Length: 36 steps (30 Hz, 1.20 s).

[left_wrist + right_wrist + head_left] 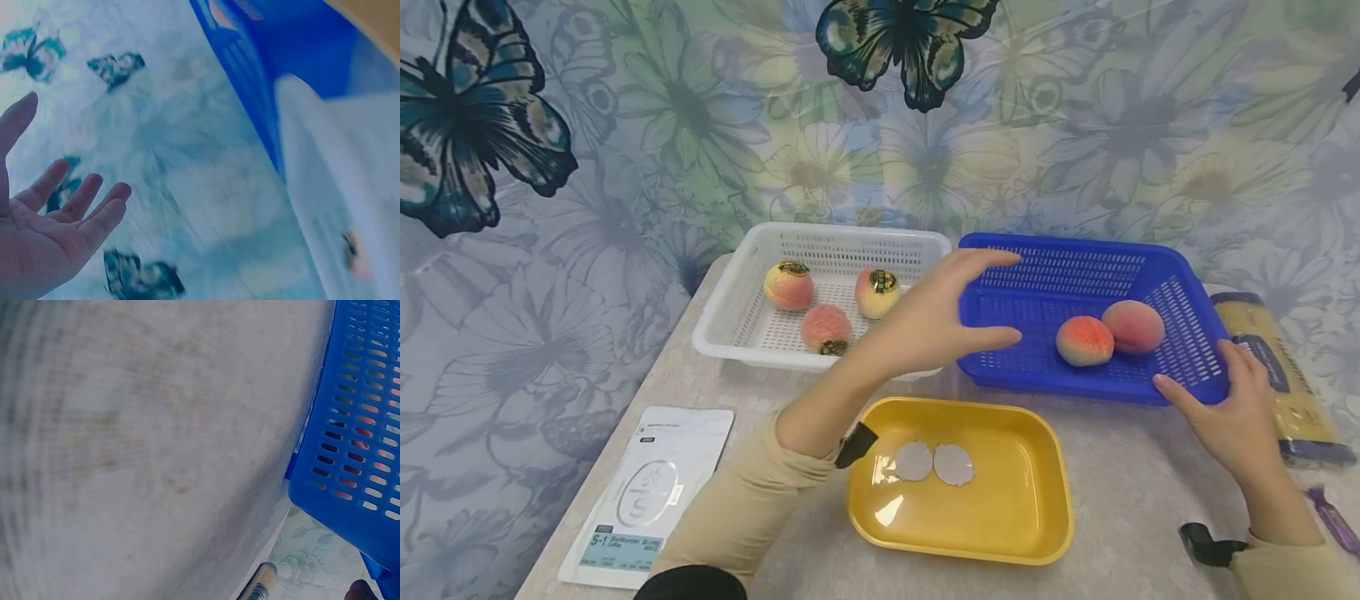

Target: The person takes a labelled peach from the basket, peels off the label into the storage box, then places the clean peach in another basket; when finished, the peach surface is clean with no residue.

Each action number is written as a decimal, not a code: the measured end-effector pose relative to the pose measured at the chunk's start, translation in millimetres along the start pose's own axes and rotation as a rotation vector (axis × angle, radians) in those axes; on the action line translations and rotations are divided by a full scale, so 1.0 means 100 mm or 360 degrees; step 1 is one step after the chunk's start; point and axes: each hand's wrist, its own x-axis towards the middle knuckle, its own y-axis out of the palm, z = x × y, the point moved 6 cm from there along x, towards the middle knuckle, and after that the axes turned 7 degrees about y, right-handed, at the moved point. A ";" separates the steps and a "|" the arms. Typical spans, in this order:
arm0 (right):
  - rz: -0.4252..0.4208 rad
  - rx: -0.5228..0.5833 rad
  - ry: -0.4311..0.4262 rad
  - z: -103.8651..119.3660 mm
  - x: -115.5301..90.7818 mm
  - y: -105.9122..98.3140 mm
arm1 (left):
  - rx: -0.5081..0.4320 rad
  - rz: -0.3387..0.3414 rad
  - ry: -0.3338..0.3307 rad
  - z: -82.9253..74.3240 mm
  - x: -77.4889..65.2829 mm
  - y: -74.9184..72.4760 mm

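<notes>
In the head view my left hand [928, 321] hangs over the gap between the white basket [715, 325] and the blue basket [1015, 379]. Its thumb and fingers are spread wide, with nothing between them; the left wrist view also shows the hand [56, 231] bare. At the blue basket's front right corner, my right hand [1243, 412] grips the edge, thumb at the front rim and fingers along the right side. Two peaches lie inside: an orange-red one [1085, 341] and a pinker one [1135, 327]. Only a fingertip [360, 590] shows in the right wrist view.
Three peaches with dark labels, one of them yellowish [788, 286], lie in the white basket. In front is a yellow tray [1000, 533] with two pale discs [953, 464]. A white pouch [647, 492] lies left, a yellow packet [1292, 383] right. A patterned wall [925, 167] stands behind.
</notes>
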 end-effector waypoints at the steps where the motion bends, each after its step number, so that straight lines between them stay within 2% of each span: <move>1: -0.0003 -0.0001 -0.0004 0.00 0.00 0.00 | -0.0012 -0.0049 -0.0023 0.09 -0.10 -0.06; 3: -0.0016 -0.0006 -0.0012 0.00 -0.01 0.00 | -0.0034 -0.0155 -0.0068 0.30 -0.28 -0.17; 10: -0.0070 -0.0024 -0.0058 0.02 -0.02 0.00 | -0.0007 -0.0492 -0.0386 1.26 -0.89 -0.54; 13: -0.0103 -0.0058 -0.0091 0.05 -0.03 -0.02 | 0.0076 -0.0555 -0.0514 1.58 -1.14 -0.69; 16: -0.0141 -0.0166 -0.0161 0.12 -0.03 -0.07 | 0.0173 -0.0564 -0.0659 1.80 -1.35 -0.80; 19: -0.0196 -0.0273 -0.0286 0.23 -0.03 -0.14 | 0.0263 -0.0557 -0.0775 1.93 -1.51 -0.85; 21: -0.0208 -0.0312 -0.0346 0.33 -0.02 -0.17 | 0.0330 -0.0579 -0.0813 1.98 -1.58 -0.87; 25: -0.0144 -0.0136 -0.0519 0.61 -0.02 -0.13 | 0.0399 -0.0637 -0.0867 2.05 -1.69 -0.90; 30: 0.0029 0.0143 -0.0730 1.12 -0.07 0.06 | 0.0344 -0.0622 -0.0921 2.13 -1.75 -0.89; 34: 0.0250 0.0192 -0.0750 1.55 -0.13 0.28 | 0.0296 -0.0615 -0.0931 2.19 -1.78 -0.87; 36: 0.0334 0.0194 -0.0810 1.76 -0.15 0.40 | 0.0297 -0.0614 -0.0934 2.21 -1.80 -0.87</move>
